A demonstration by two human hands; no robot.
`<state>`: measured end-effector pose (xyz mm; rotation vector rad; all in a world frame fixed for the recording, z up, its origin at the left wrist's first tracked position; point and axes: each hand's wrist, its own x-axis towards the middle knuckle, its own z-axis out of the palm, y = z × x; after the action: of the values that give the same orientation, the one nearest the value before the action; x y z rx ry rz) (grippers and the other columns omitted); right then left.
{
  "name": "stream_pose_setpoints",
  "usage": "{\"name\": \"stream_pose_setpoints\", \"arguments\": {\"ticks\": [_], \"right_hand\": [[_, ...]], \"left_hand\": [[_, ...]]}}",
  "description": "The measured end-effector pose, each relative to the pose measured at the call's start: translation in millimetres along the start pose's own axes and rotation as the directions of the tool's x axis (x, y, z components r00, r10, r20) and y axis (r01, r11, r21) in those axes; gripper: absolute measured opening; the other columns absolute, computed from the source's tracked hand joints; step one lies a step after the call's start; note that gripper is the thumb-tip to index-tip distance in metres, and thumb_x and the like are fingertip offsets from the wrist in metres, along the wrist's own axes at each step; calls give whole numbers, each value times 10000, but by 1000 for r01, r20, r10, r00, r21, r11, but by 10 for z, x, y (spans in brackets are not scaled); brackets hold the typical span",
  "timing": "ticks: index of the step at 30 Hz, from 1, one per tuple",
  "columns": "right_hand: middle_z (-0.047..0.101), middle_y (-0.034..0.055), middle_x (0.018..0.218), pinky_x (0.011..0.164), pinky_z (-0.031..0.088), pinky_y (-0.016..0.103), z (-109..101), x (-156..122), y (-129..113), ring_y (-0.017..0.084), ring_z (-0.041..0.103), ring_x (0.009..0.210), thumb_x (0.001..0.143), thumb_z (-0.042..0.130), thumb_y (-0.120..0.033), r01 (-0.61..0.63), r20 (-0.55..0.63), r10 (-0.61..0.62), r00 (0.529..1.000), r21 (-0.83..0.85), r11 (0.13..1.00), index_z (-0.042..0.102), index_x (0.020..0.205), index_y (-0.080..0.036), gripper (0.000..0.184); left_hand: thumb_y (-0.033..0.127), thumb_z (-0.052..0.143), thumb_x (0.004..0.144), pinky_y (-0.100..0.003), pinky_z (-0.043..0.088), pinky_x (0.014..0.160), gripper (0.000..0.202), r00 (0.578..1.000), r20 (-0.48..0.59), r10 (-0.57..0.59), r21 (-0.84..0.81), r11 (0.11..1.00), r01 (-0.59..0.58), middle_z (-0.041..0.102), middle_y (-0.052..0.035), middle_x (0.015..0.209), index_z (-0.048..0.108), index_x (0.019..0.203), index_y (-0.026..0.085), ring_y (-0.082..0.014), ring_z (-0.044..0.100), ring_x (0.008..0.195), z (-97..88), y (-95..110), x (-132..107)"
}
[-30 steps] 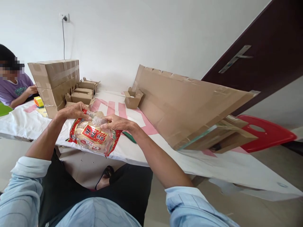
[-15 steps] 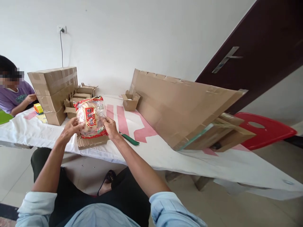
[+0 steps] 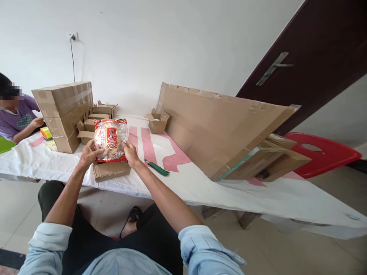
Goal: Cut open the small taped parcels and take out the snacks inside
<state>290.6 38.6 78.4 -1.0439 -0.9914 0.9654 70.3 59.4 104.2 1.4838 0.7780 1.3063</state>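
Between my two hands is a red and clear snack packet point(image 3: 111, 140) with a label in Chinese characters, its front turned towards me. My left hand point(image 3: 89, 153) grips its left lower side, fingers partly hidden behind it. At the right edge, my right hand point(image 3: 130, 153) pinches the wrapper with the thumb in front. Just below the packet, a small cardboard box point(image 3: 111, 172) sits at the table's front edge; the packet hides its upper part. A green-handled knife point(image 3: 158, 168) lies on the cloth to the right of my right hand.
Taped cartons point(image 3: 63, 114) are stacked at the left, with small opened boxes point(image 3: 86, 131) beside them. One small box point(image 3: 158, 121) stands further back by a large cardboard sheet point(image 3: 218, 133). A person point(image 3: 24, 114) sits at the far left near yellow tape point(image 3: 46, 133). A red chair point(image 3: 323, 152) is at right.
The packet has tilted a little and shifted slightly right, still in both hands. The camera view has moved slightly.
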Motion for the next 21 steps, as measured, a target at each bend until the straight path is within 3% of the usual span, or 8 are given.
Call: {"name": "stream_pose_setpoints", "arguments": {"ticks": [4, 9, 16, 21], "right_hand": [[780, 17, 1033, 929, 599, 357, 4, 35, -118, 246, 702, 1037, 916, 720, -682, 169, 36, -171, 985, 43, 985, 685, 1043, -269, 434], [825, 58, 1171, 1047, 611, 411, 8, 14, -159, 283, 718, 1174, 923, 719, -749, 301, 61, -305, 950, 72, 951, 750, 1139, -264, 532], [825, 62, 1183, 1035, 620, 422, 42, 37, -82, 285, 736, 1150, 932, 707, -745, 283, 87, -293, 952, 110, 953, 741, 1146, -262, 529], [777, 28, 1011, 945, 594, 380, 56, 95, 41, 256, 700, 1038, 904, 718, -750, 192, 55, -196, 979, 75, 979, 677, 979, -269, 488]], "left_hand": [[498, 1082, 686, -425, 651, 1131, 888, 983, -20, 183, -6, 983, -183, 782, -149, 1527, 740, 1451, 205, -354, 764, 1370, 4, 68, 27], [446, 1077, 746, -419, 656, 1147, 824, 952, -8, 307, -16, 952, -307, 782, -112, 1535, 762, 1481, 245, -318, 769, 1361, -31, 106, 7], [418, 1077, 752, -451, 655, 1174, 823, 950, -9, 312, -1, 950, -312, 786, -126, 1520, 766, 1493, 242, -333, 766, 1372, -79, 87, 25], [442, 1100, 695, -451, 659, 1148, 851, 970, -20, 241, -23, 970, -241, 795, -134, 1511, 779, 1452, 219, -348, 773, 1358, -108, -32, 71]]}}
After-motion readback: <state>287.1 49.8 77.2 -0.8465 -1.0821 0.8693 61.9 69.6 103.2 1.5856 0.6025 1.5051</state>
